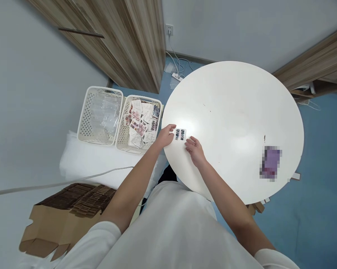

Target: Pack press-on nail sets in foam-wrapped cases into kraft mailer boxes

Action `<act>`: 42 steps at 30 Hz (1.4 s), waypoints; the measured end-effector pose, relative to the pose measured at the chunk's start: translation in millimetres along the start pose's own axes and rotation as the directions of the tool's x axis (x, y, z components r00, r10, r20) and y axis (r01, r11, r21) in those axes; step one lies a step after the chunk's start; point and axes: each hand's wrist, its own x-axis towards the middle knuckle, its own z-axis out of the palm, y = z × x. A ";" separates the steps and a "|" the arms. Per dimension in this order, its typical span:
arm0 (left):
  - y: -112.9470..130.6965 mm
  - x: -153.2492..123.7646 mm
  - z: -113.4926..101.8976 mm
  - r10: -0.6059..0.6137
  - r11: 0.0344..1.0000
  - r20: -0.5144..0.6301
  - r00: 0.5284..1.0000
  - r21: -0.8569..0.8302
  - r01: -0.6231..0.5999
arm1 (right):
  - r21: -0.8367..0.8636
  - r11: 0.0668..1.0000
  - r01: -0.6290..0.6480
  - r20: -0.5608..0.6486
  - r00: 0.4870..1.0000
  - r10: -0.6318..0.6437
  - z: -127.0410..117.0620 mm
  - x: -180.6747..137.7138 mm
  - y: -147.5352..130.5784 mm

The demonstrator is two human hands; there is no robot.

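A small white card (pixel 180 134) carrying dark, glossy oval pieces lies near the left edge of the round white table (pixel 235 112). My left hand (pixel 166 135) pinches the card's left end, fingers closed on it. My right hand (pixel 194 150) rests on the tabletop just right of the card, its fingers loosely spread and the fingertips touching or nearly touching the card's lower right corner.
Two white perforated baskets stand left of the table: one (pixel 100 116) with clear plastic bags, one (pixel 140 123) with several similar cards. An open cardboard box (pixel 70 213) of dark items sits lower left. A blurred purple object (pixel 270 163) lies at the table's right.
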 end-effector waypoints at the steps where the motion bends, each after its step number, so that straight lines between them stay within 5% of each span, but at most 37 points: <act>1: 2.4 4.9 -2.1 0.011 1.000 0.042 0.999 0.012 -0.012 | 0.038 0.999 -0.030 0.017 0.999 0.029 2.0 -4.6 3.5; 5: 4.9 12.3 -5.6 -0.009 1.000 0.140 0.990 0.030 0.005 | 0.158 0.983 -0.094 0.088 0.993 0.081 8.8 -14.2 10.6; 15: 3.2 1.2 -3.4 -0.054 0.991 0.058 0.997 0.127 0.046 | 0.274 0.955 -0.113 0.076 0.993 0.096 4.0 -2.0 -3.8; 23: -5.2 -23.5 5.6 0.001 0.982 0.048 0.999 0.187 -0.010 | -0.210 0.970 0.125 0.123 0.987 -0.100 -5.5 40.3 -26.7; 27: -8.9 -23.9 5.3 0.052 0.966 0.000 0.999 0.254 -0.050 | -0.528 0.789 0.315 0.203 0.949 -0.243 -10.0 50.5 -27.9; 33: -5.3 -5.7 0.6 0.155 0.865 -0.034 0.987 0.488 -0.119 | -0.844 0.259 0.470 0.335 0.839 -0.428 -7.1 60.9 -30.7; 36: -0.9 3.8 2.1 0.086 0.839 0.018 0.996 0.538 -0.082 | -0.882 0.173 0.439 0.340 0.845 -0.413 -2.9 66.3 -33.6; 42: -1.1 8.3 4.1 0.016 0.826 0.083 0.996 0.561 -0.060 | -0.908 0.151 0.390 0.311 0.871 -0.380 -1.7 64.0 -27.5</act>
